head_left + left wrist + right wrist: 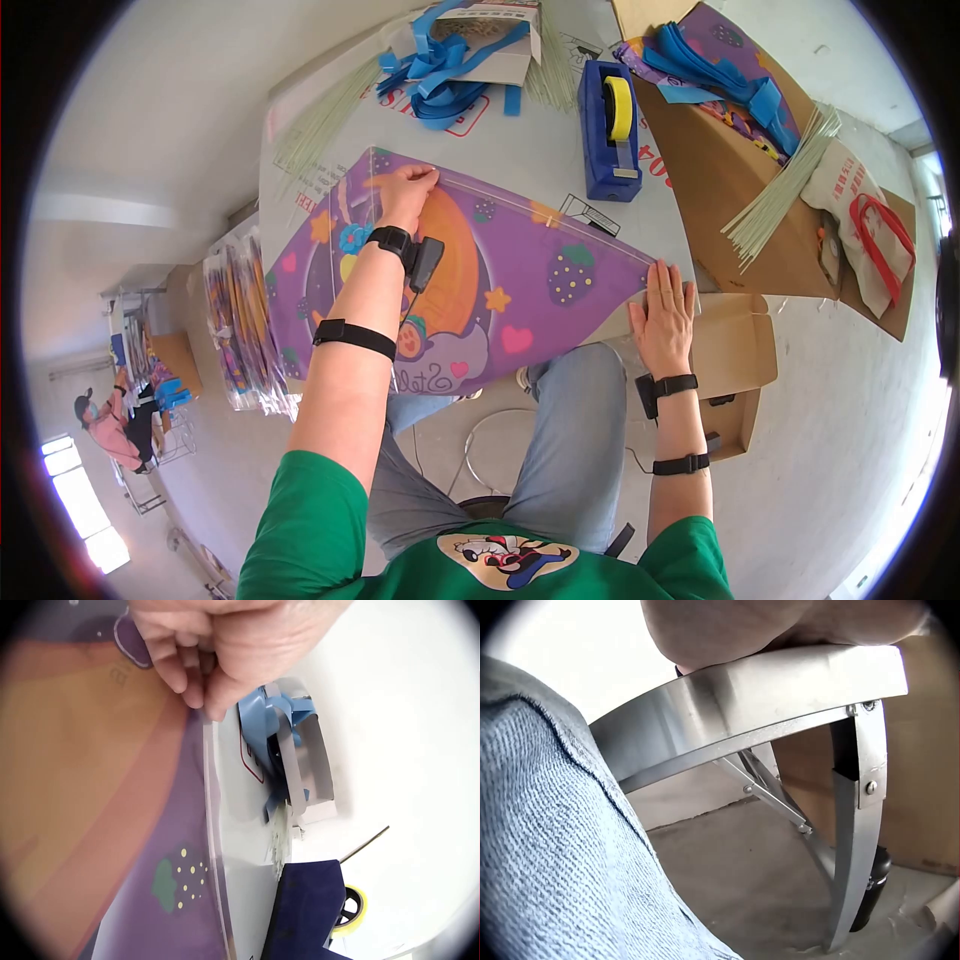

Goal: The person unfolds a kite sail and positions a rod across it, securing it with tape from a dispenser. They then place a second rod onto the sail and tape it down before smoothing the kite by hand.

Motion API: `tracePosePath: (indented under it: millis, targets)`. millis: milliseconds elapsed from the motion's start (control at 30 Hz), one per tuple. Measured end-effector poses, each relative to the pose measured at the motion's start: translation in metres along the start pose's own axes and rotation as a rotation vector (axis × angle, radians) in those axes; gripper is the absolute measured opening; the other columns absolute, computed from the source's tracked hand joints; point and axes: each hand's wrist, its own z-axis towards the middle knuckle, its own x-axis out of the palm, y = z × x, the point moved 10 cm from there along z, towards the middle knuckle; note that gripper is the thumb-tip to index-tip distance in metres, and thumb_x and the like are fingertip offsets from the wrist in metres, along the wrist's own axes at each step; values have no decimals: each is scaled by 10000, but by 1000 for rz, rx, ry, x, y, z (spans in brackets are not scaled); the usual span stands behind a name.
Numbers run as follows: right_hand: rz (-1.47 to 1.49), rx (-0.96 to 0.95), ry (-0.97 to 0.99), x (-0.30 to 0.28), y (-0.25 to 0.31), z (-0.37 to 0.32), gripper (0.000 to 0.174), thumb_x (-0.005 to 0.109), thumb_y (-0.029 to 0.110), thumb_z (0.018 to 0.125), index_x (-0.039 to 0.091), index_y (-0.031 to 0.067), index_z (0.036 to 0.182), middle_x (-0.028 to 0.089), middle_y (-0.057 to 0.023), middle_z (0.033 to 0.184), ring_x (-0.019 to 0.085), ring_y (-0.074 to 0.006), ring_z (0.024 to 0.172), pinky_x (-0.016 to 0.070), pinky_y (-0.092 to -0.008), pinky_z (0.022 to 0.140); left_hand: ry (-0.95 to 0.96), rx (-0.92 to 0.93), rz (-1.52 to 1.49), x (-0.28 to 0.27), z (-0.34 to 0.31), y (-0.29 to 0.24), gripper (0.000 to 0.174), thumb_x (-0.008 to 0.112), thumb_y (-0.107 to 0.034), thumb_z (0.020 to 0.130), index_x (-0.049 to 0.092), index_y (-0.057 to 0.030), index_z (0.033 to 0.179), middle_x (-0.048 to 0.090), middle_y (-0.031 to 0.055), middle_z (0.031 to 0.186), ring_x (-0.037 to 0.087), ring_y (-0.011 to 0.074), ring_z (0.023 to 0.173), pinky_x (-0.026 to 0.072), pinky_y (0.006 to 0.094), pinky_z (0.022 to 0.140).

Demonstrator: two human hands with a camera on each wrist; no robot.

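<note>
Evidently pinching the purple sheet [535,318] on the desk [540,140] by its far edge with fingers of the left hand [405,198], and touching its corner with straight fingers of the right hand [664,322], likely to hold that edge taut.

Tbl cover [550,130]: red "04" | purple sheet [530,280]: approx "Stel" (hard to read) | white bag [832,180]: red chars, illeg.

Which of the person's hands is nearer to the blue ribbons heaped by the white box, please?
The left hand: it pinches the purple sheet just short of the blue ribbons. The right hand rests at the sheet's right corner, farther off.
</note>
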Motion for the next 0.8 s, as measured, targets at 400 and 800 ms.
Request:
tracePosePath:
  millis: [400, 800]
  targets:
    - [-3, 8, 1, 0, 0, 0, 586, 512, 340, 926, 389, 26, 1404, 391, -90, 1463, 335, -283, 1365, 198, -479, 1145, 25, -6, -2, 1, -7, -7, 259, 752, -114, 777, 636, 12, 971, 631, 37, 887, 589, 123, 802, 470, 250, 696]
    - [-10, 10, -4, 1, -1, 0, 584, 503, 347, 933, 382, 34, 1411, 389, -90, 1466, 328, -278, 1371, 190, -477, 1147, -59, 120, 216, 0, -1, -9, 281, 770, -122, 744, 640, -17, 969, 645, 37, 863, 607, 136, 796, 491, 264, 726]
